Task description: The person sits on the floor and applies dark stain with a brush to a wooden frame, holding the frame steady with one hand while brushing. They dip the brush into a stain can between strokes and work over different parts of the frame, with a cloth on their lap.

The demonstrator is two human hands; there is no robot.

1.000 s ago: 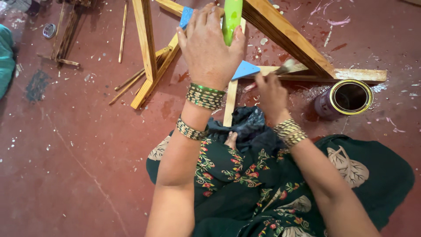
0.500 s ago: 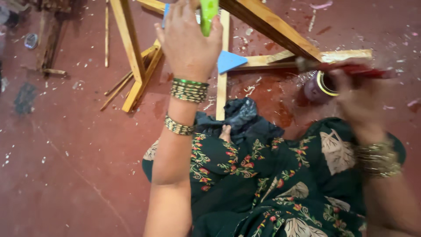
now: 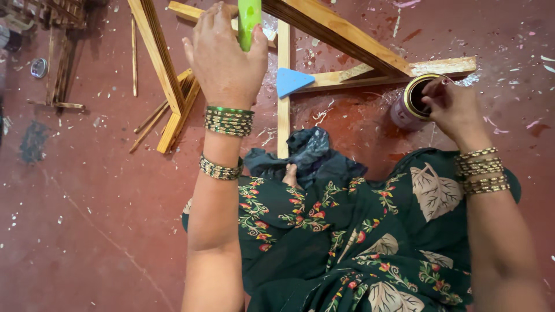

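Two hands busy: left hand (image 3: 222,58) gripping green tube (image 3: 249,20) at top centre; right hand (image 3: 454,107) fingers pinched at open tin (image 3: 411,101), upper right. Looks like dipping step; next needs steady lift toward wooden frame (image 3: 341,37).

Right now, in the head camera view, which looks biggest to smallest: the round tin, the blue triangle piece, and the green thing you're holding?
1. Round tin, by the right hand.
2. Blue triangle piece.
3. Green thing in the left hand, though only part shows and it is cut off at the frame's top, so its rank against the triangle is unsure.
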